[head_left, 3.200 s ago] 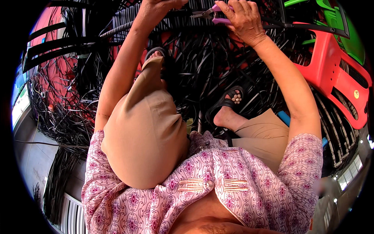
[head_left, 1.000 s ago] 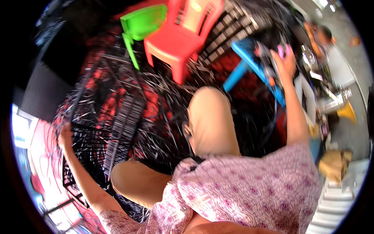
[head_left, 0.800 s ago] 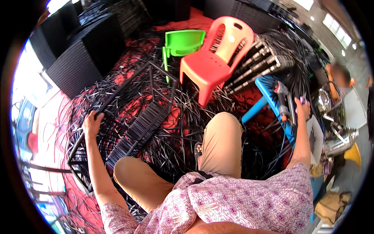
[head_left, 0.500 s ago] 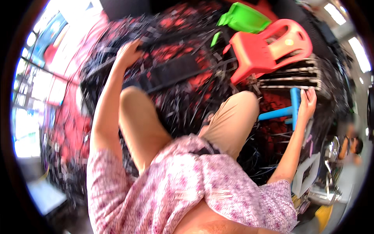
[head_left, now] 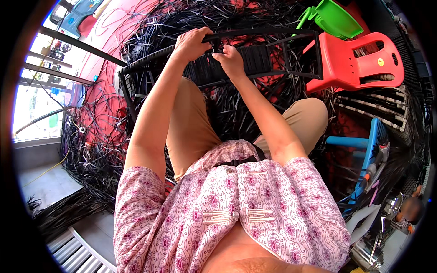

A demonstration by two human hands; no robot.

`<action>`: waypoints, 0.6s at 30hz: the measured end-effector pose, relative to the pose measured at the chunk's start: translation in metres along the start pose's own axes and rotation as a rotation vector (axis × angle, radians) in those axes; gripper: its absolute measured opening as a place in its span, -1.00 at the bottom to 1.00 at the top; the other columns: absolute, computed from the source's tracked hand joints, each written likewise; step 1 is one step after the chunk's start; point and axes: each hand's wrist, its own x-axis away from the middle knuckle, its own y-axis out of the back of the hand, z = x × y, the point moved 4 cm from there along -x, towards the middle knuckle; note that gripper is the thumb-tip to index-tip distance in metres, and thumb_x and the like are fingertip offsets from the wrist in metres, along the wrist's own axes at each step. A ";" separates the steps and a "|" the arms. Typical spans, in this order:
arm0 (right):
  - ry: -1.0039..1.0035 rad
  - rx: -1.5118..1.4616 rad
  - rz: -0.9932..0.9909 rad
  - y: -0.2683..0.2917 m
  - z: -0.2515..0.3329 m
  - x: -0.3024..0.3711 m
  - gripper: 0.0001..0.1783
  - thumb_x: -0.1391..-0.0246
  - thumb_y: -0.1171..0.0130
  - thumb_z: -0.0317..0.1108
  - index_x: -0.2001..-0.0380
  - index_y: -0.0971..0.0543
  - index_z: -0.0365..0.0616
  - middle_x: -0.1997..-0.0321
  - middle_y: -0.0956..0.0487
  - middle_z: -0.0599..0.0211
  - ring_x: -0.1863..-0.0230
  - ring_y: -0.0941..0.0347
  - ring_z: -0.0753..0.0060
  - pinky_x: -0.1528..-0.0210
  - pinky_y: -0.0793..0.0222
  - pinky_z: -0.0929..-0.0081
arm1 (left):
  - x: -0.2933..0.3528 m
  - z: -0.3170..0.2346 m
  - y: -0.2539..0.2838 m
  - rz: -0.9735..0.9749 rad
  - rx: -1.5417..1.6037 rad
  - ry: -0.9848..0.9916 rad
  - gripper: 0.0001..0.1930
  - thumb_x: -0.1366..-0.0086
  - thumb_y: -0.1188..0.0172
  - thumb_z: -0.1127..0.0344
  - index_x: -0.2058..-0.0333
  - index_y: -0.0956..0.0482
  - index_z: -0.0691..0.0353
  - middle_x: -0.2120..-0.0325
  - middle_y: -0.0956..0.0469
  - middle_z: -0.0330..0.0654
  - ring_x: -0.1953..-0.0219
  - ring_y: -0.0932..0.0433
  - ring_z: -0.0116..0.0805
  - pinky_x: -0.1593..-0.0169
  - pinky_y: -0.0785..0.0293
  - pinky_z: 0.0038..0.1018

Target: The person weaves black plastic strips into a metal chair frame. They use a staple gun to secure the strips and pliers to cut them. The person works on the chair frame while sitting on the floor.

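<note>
A long black furniture frame (head_left: 291, 31) lies across my knees, its middle section wrapped in rows of flat black strips (head_left: 255, 60). At the far bar, my left hand (head_left: 193, 44) is closed over the frame, fingers curled round its edge. Just right of it is my right hand (head_left: 230, 61), its thumb and fingers pinched together close to the bar. Something dark shows between the two hands, but what the right fingers grip is too small to make out. Heaps of loose black strips (head_left: 164, 22) surround the frame.
A red plastic chair (head_left: 334, 61) lies against the frame's right end, with a green plastic chair (head_left: 337, 20) behind it. Right of my knee are a blue plastic piece (head_left: 350, 142) and a striped woven piece (head_left: 378, 109). A person (head_left: 409, 211) is at the far right.
My right hand has left the blue piece at the right and come over to the frame beside my left hand. The left hand now sits further right along the bar.
</note>
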 end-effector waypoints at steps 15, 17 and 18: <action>-0.188 -0.373 0.295 0.047 0.065 0.057 -0.76 -0.32 -0.15 -0.24 0.25 -0.65 -0.20 0.65 -0.37 0.60 0.66 -0.20 0.79 0.63 -0.12 0.71 | 0.019 -0.018 -0.002 -0.117 -0.028 -0.006 -0.66 -0.18 -0.32 0.19 0.04 -0.59 -0.07 0.31 -0.63 -0.21 0.13 -0.62 -0.14 0.08 -0.50 -0.23; -0.243 -0.395 0.305 0.046 0.076 0.061 -0.76 -0.33 -0.16 -0.24 0.24 -0.65 -0.20 0.64 -0.38 0.60 0.66 -0.19 0.79 0.63 -0.11 0.71 | 0.021 -0.020 -0.001 -0.157 -0.017 -0.044 -0.67 -0.18 -0.32 0.15 0.05 -0.61 -0.05 0.30 -0.63 -0.23 0.14 -0.61 -0.16 0.07 -0.50 -0.25; -0.257 -0.387 0.291 0.045 0.081 0.063 -0.75 -0.33 -0.16 -0.23 0.23 -0.65 -0.21 0.64 -0.36 0.61 0.66 -0.18 0.79 0.62 -0.10 0.72 | 0.022 -0.021 -0.001 -0.181 -0.012 -0.061 -0.67 -0.18 -0.32 0.14 0.06 -0.61 -0.05 0.30 -0.63 -0.24 0.14 -0.60 -0.17 0.07 -0.49 -0.25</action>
